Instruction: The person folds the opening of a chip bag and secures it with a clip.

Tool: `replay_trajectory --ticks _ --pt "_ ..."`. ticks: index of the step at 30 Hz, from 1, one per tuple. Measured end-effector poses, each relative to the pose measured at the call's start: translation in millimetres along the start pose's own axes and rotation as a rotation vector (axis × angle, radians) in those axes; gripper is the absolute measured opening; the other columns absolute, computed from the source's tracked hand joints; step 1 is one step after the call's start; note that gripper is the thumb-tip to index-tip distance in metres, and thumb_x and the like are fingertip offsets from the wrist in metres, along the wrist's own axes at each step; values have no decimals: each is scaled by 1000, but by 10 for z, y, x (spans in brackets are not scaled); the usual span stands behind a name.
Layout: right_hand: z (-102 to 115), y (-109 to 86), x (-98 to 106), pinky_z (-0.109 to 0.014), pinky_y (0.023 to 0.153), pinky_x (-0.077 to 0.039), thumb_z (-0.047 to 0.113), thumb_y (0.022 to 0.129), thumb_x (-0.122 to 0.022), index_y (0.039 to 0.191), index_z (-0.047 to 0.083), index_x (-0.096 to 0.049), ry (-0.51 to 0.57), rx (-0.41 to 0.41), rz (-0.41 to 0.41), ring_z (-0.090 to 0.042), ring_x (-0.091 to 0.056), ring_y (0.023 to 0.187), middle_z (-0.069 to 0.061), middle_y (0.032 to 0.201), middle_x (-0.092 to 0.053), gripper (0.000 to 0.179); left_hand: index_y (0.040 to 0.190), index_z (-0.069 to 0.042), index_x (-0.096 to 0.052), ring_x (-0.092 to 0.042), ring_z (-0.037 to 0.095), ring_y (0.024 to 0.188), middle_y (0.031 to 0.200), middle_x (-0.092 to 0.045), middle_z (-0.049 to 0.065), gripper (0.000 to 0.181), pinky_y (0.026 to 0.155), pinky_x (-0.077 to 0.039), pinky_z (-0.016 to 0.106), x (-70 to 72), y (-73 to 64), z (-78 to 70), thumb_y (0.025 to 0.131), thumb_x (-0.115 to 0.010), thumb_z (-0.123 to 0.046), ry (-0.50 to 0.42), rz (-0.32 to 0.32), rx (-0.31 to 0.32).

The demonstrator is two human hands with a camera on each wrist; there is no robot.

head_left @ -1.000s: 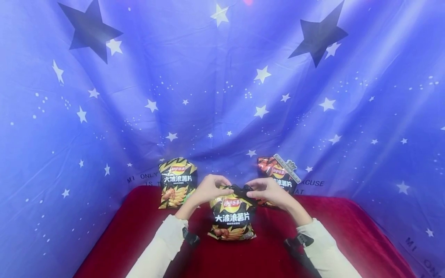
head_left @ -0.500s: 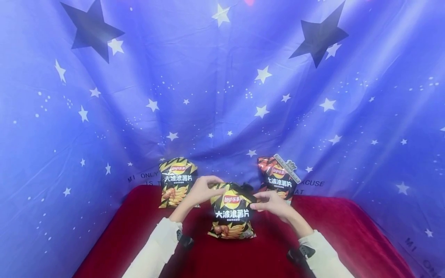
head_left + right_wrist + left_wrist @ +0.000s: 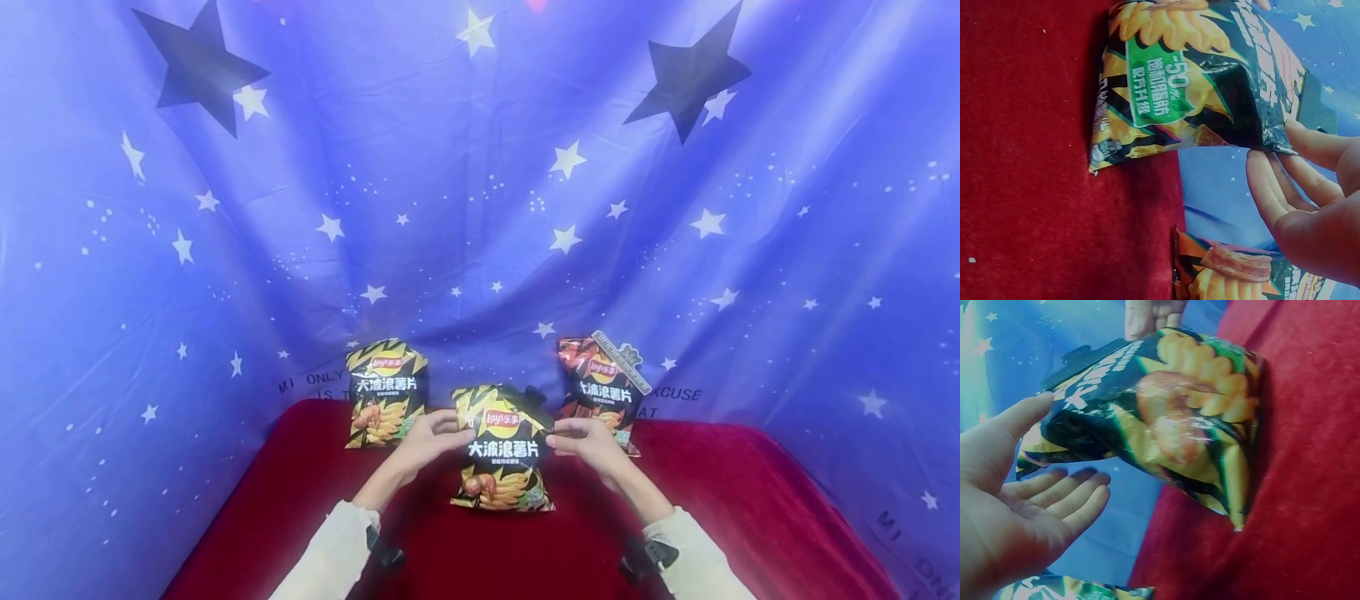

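Observation:
A black-and-yellow bag of potato chips [image 3: 502,467] stands in the middle of the red cloth, a dark bag clip [image 3: 1085,362] across its top on the right side. Beside its left edge is my left hand [image 3: 433,439], thumb at the front of the bag. The left wrist view shows that hand's fingers [image 3: 1075,497] straight and spread, apart from the bag. My right hand [image 3: 592,446] pinches the bag's right edge, with the thumb in front and the fingers [image 3: 1266,181] behind, just below the clip.
A similar yellow bag of chips [image 3: 386,396] stands at the back left. At the back right is a red-and-black bag of chips [image 3: 592,400] with a pale clip [image 3: 621,362] slanting over its top corner. A blue starry curtain [image 3: 480,208] surrounds the red-covered table [image 3: 712,500].
Both hands have let go of the bag's top and come down along its sides. The middle bag's top now shows uncovered, and the bag has shifted very little.

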State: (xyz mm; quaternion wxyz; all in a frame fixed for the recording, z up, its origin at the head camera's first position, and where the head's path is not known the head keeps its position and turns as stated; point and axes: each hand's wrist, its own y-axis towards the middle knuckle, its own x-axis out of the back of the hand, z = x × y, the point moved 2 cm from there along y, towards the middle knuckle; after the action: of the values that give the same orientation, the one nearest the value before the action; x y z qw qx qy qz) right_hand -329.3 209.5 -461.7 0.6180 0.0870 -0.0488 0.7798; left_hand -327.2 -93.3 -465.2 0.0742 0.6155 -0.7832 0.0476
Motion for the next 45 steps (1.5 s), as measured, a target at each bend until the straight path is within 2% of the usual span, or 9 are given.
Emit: replay_trajectory --ticks 5,8,12,19,24,32,38,42,45 --pt "-61 -18 11 -39 87 -63 6 92 -73 124 -21 -58 60 -15 -2 -20 -75 89 -12 105 -74 44 145 12 -45 -70 26 108 124 -65 29 68 103 -55 50 -43 -21 74 92 -75 -19 -75 58 -5" --pt "-98 -40 4 -38 84 -64 8 91 -74 120 -19 -61 124 -7 -6 -17 -75 85 -6 97 -76 42 145 14 -41 -71 21 100 121 -66 29 70 100 -57 48 -57 -22 88 93 -74 -18 -114 63 -1" --pt "-132 -53 -15 -33 78 -65 5 90 -75 113 -18 -65 197 23 -18 -17 -76 80 -3 91 -78 34 146 14 -40 -72 21 97 119 -67 29 70 95 -60 44 -59 -14 91 93 -74 -17 -126 61 -4" --pt "-73 -80 -56 -34 78 -64 -5 92 -67 119 -25 -58 182 -72 -100 -13 -75 76 -8 94 -77 35 145 11 -43 -72 20 97 116 -67 24 66 94 -61 42 -56 -11 72 93 -73 -16 -156 93 -18" --pt "1 -95 -48 -36 80 -64 -7 93 -65 117 -24 -60 183 -78 -107 -12 -75 77 -6 90 -76 29 145 10 -44 -72 18 95 115 -68 23 64 93 -61 40 -46 4 11 93 -73 -13 -178 106 -24" --pt "238 53 31 -31 77 -64 -7 92 -67 116 -23 -60 161 -41 -144 -11 -75 73 -3 86 -77 30 145 8 -46 -72 24 101 124 -65 31 66 93 -61 40 -2 107 -237 90 -76 -13 -171 30 -57" --pt "482 189 78 -26 68 -63 0 91 -72 121 -17 -62 81 -53 -220 -10 -74 68 -8 90 -79 36 146 6 -47 -71 30 109 130 -62 34 64 96 -60 41 -10 278 -394 90 -75 -10 -193 -37 -87" --pt "539 325 111 -28 72 -64 -2 91 -71 122 -19 -60 74 -28 -263 -6 -72 64 -10 93 -79 37 144 4 -50 -70 28 108 129 -64 32 61 96 -60 41 -35 399 -478 90 -76 -8 -207 -88 -104" --pt "540 424 133 -25 69 -63 -4 91 -70 122 -21 -59 72 -16 -291 -2 -70 60 -9 90 -79 37 143 3 -52 -71 32 109 129 -64 31 59 97 -59 43 -59 479 -511 90 -76 -9 -195 -119 -102"
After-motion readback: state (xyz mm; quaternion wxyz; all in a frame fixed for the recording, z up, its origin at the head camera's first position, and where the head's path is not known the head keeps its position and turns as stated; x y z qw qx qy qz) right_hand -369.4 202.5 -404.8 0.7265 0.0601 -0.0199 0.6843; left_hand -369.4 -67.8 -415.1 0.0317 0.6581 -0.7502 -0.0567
